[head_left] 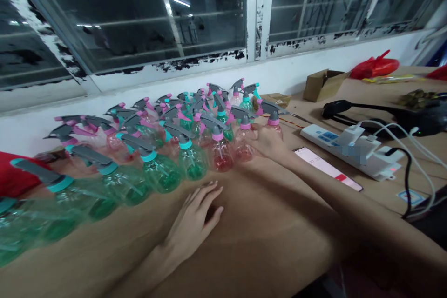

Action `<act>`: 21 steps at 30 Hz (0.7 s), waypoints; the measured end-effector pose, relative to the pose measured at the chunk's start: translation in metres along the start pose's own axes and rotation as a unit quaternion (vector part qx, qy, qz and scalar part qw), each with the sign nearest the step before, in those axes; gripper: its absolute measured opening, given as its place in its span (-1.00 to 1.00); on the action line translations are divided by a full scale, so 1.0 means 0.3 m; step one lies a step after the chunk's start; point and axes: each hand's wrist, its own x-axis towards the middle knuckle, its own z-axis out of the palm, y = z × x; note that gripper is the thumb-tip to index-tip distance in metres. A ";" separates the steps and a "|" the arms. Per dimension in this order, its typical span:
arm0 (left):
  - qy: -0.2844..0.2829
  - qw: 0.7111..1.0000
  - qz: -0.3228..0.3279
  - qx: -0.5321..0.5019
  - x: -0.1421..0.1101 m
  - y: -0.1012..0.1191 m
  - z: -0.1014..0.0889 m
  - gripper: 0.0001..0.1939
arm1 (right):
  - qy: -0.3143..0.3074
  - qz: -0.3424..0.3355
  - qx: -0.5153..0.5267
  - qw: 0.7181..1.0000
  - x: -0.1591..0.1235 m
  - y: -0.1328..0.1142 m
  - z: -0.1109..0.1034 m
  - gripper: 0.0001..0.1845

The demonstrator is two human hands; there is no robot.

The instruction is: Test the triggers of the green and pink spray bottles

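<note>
My right hand (268, 142) is closed around the body of a pink spray bottle (274, 122) with a grey-and-pink trigger head, at the right end of the front row. Its fingers partly hide that bottle. Just left of it stand two more pink spray bottles, one nearer (222, 154) and one beside my fingers (245, 142). My left hand (195, 214) lies on the brown tabletop (251, 242) with fingers stretched out, holding nothing. Closest to its fingertips is a green spray bottle (192, 162) with a turquoise collar.
Several green and pink spray bottles (131, 184) fill the left and back of the table, up to the window wall. On the right lie a phone (326, 167), a power strip (349, 151) with cables, a cardboard box (323, 86), a black headset-like strap (370, 109) and a red bag (375, 66).
</note>
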 end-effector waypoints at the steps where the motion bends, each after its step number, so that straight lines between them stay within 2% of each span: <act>1: 0.004 1.000 -0.002 -0.009 0.006 0.009 -0.004 -0.65 | -0.004 0.003 -0.007 1.000 0.002 -0.001 0.002 -0.50; 6: 0.023 0.998 -0.017 -0.064 0.039 0.055 -0.020 -0.70 | -0.008 0.015 -0.036 0.999 -0.020 -0.004 -0.012 -0.45; 13: 0.005 0.983 -0.086 -0.161 0.096 0.105 -0.004 -0.67 | -0.006 0.013 -0.059 0.998 -0.154 0.000 -0.079 -0.34; 17: 0.002 0.969 -0.116 -0.219 0.131 0.141 0.033 -0.50 | -0.012 -0.010 -0.055 0.998 -0.227 -0.004 -0.122 -0.35; 21: 0.008 0.969 -0.109 -0.223 0.157 0.183 0.056 -0.21 | 0.003 -0.055 -0.038 0.998 -0.285 -0.018 -0.148 -0.36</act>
